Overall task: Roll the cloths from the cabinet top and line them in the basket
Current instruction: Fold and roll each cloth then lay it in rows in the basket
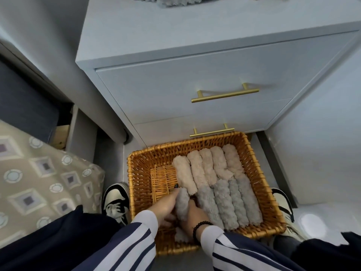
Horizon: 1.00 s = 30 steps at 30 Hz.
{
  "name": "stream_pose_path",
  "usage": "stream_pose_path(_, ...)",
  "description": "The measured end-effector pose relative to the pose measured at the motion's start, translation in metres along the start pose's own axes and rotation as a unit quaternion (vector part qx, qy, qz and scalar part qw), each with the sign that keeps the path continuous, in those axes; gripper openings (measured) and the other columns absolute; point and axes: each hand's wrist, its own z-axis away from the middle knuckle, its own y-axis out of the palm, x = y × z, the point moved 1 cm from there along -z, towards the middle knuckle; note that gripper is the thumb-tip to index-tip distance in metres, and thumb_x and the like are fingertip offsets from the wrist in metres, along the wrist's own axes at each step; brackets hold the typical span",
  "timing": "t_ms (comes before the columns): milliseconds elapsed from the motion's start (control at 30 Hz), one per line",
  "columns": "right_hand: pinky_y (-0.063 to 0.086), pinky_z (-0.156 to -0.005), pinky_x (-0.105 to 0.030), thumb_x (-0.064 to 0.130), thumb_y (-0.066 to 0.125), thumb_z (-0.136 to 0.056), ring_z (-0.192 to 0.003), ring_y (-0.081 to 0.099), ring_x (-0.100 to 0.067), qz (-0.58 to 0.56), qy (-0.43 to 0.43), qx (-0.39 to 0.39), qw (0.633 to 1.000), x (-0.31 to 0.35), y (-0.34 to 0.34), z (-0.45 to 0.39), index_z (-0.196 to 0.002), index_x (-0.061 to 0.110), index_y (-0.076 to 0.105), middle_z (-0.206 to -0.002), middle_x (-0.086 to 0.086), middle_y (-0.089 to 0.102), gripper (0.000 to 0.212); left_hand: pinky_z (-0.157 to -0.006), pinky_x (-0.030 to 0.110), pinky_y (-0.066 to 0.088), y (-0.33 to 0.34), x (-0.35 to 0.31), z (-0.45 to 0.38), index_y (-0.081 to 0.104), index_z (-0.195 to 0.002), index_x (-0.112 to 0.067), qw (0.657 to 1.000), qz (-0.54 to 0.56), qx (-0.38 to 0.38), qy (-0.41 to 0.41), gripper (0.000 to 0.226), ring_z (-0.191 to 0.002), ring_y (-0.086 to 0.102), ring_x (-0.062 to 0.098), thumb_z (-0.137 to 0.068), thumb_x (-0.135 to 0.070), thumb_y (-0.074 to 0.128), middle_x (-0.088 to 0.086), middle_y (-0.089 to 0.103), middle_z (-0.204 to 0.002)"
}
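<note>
Sitting on the floor against the cabinet (175, 85), the wicker basket (259, 194) holds two rows of rolled cloths: five beige rolls (207, 167) at the far end, four grey rolls (232, 204) nearer. Both hands are down inside it, and the left hand (166, 208) and right hand (192, 216) curl around a fifth grey roll (182, 204), its long axis running near-to-far, parallel with its neighbours, at the left end of the grey row.
</note>
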Motion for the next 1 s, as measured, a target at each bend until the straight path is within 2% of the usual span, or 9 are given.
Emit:
stream_pose_path(133,0.049,-0.09,-0.037,0.032,0.052,-0.09,-0.107,0.058,-0.03,0.008,-0.016,0.002,1.0,-0.003,0.0,0.001,-0.133,0.018,0.032,-0.12,-0.011,0.058,0.05,-0.089,0.031,0.044,-0.005,-0.022,-0.018,0.059,-0.108,-0.009,0.979,-0.098,-0.134,0.118,0.035,-0.103,0.058,0.029,-0.087,-0.036,0.053,0.011,0.064,-0.111)
stream_pose_path(267,0.051,-0.088,-0.037,0.031,0.055,-0.089,-0.106,0.059,-0.03,0.015,-0.02,0.013,1.0,-0.005,0.003,-0.002,-0.134,0.019,0.031,-0.12,-0.011,0.058,0.052,-0.073,0.027,0.038,0.006,-0.054,-0.023,0.051,-0.097,-0.016,0.973,-0.098,-0.083,0.189,0.005,-0.084,0.053,0.019,-0.093,-0.019,0.053,0.007,0.056,-0.093)
stream_pose_path(333,0.05,-0.089,-0.036,0.032,0.056,-0.089,-0.108,0.058,-0.03,0.013,-0.015,0.016,1.0,-0.005,0.004,-0.005,-0.137,0.019,0.03,-0.123,-0.011,0.057,0.056,-0.078,0.025,0.039,0.014,-0.066,-0.027,0.048,-0.118,-0.017,0.97,-0.134,-0.044,0.2,0.027,-0.1,0.054,0.019,-0.093,-0.016,0.056,0.006,0.056,-0.11)
stream_pose_path(400,0.049,-0.092,-0.036,0.031,0.056,-0.09,-0.112,0.056,-0.03,0.02,-0.01,0.026,0.999,-0.006,0.004,-0.009,-0.142,0.02,0.025,-0.128,-0.011,0.054,0.061,-0.088,0.025,0.038,0.02,-0.074,-0.031,0.03,-0.147,-0.008,0.957,-0.199,-0.049,0.204,0.065,-0.128,0.044,0.026,-0.09,-0.018,0.062,0.009,0.043,-0.143)
stream_pose_path(567,0.048,-0.096,-0.037,0.025,0.054,-0.092,-0.116,0.055,-0.029,0.025,0.026,0.042,0.998,-0.01,0.006,-0.018,-0.147,0.015,0.016,-0.131,-0.014,0.052,0.068,-0.092,0.03,0.044,0.025,-0.08,-0.048,0.037,-0.139,-0.004,0.913,-0.343,-0.073,0.21,0.071,-0.118,0.05,0.027,-0.08,-0.019,0.073,0.014,0.049,-0.136)
stream_pose_path(667,0.046,-0.099,-0.038,0.017,0.053,-0.092,-0.12,0.053,-0.029,0.011,0.071,0.011,0.997,-0.015,0.001,-0.021,-0.145,0.008,0.02,-0.134,-0.014,0.05,0.062,-0.1,0.031,0.043,0.02,-0.077,-0.058,0.032,-0.145,-0.006,0.894,-0.375,-0.098,0.224,0.08,-0.127,0.046,0.031,-0.076,-0.011,0.073,0.015,0.046,-0.141)
stream_pose_path(833,0.046,-0.099,-0.039,0.013,0.062,-0.088,-0.122,0.052,-0.03,0.0,0.101,0.0,0.995,-0.024,-0.008,-0.021,-0.144,0.003,0.019,-0.136,-0.017,0.048,0.072,-0.108,0.029,0.036,0.013,-0.059,-0.065,0.027,-0.151,-0.011,0.926,-0.246,-0.092,0.272,0.082,-0.137,0.039,0.024,-0.082,-0.011,0.07,0.005,0.039,-0.15)
stream_pose_path(933,0.046,-0.099,-0.038,0.017,0.07,-0.082,-0.123,0.051,-0.031,-0.005,0.111,0.015,0.994,-0.026,-0.009,-0.02,-0.145,0.002,0.016,-0.137,-0.017,0.046,0.084,-0.106,0.036,0.039,0.016,-0.027,-0.066,0.046,-0.138,-0.011,0.945,-0.052,-0.229,0.229,0.049,-0.126,0.048,0.029,-0.092,-0.02,0.056,0.008,0.05,-0.139)
stream_pose_path(1000,0.046,-0.099,-0.039,0.022,0.068,-0.084,-0.124,0.05,-0.031,0.003,0.105,0.008,0.994,-0.021,-0.008,-0.016,-0.142,0.004,0.018,-0.138,-0.016,0.045,0.079,-0.1,0.04,0.044,0.015,0.0,-0.068,0.06,-0.11,-0.007,0.942,0.042,-0.301,0.139,0.029,-0.109,0.057,0.036,-0.092,-0.027,0.048,0.016,0.061,-0.122)
